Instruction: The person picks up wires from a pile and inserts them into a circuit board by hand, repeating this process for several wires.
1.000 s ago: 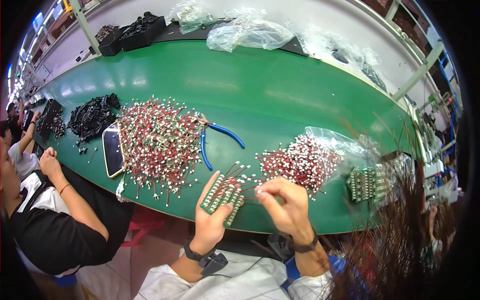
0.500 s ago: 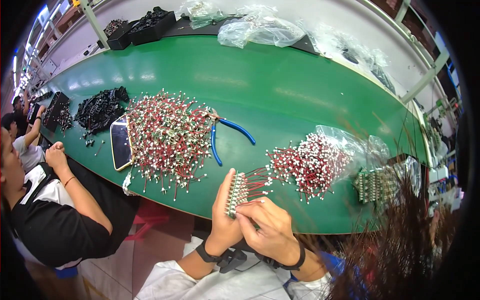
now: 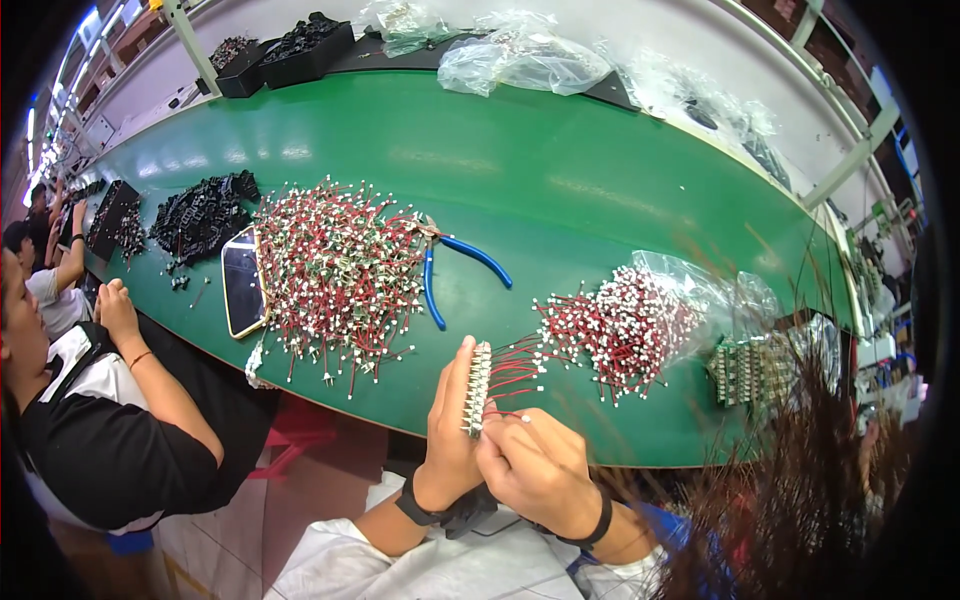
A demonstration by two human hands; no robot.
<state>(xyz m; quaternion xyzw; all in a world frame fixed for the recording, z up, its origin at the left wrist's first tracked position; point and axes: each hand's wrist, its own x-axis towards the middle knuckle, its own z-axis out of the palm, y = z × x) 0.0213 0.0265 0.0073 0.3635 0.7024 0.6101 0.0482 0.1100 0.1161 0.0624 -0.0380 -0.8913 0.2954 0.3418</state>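
The person's left hand (image 3: 450,455) is gripping a narrow panel of small circuit boards (image 3: 478,390), holding it in the air in front of the near edge of the green tabletop (image 3: 500,180), with the fingers lying behind and along its left side. The panel is standing nearly upright, and its pale connectors are forming a column that is facing up. Several red wires (image 3: 515,375) with white ends are fanning out from its right side. The right hand (image 3: 540,470) is meeting the panel at its lower end, thumb and forefinger pressing together; 1 red wire is sticking out just above them, but what they are pinching is hidden, so I cannot tell. The 2 hands are working close together. Beyond them, a pair of blue-handled pliers (image 3: 429,285) is lying with its handles spread, its head touching a large heap of wired parts (image 3: 340,280). A phone (image 3: 241,285) is resting against that heap's left side, and a pile of black parts (image 3: 203,220) is sitting farther left. To the right, a smaller heap of red wires with white ends (image 3: 615,325) is spilling beside a clear plastic bag (image 3: 690,285), and more board panels (image 3: 745,372) are lying near it. At the left, a co-worker (image 3: 130,440) is sitting at the tabletop.
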